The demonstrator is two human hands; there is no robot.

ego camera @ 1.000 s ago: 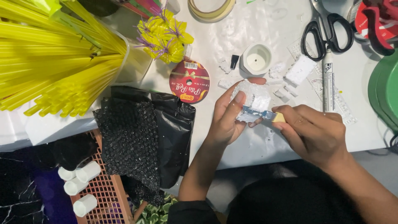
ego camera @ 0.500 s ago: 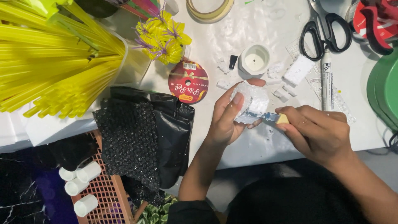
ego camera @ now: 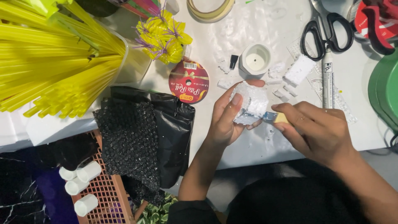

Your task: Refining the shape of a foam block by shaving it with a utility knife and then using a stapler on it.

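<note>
Over a white worktop (ego camera: 248,37), the left hand (ego camera: 226,120) grips a white foam lump (ego camera: 251,103) while the right hand (ego camera: 317,132) is closed on a small knife (ego camera: 271,117), blade against the foam. A slip could nick the left fingers (ego camera: 232,105), which sit close to the blade. Foam scraps (ego camera: 280,79) lie nearby.

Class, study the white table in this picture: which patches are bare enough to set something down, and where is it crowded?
On the white table, bare patches lie between the tape roll and scissors, and between the red ribbon spool and left hand. Crowded: foam scraps by the white cup; yellow straws far left.
</note>
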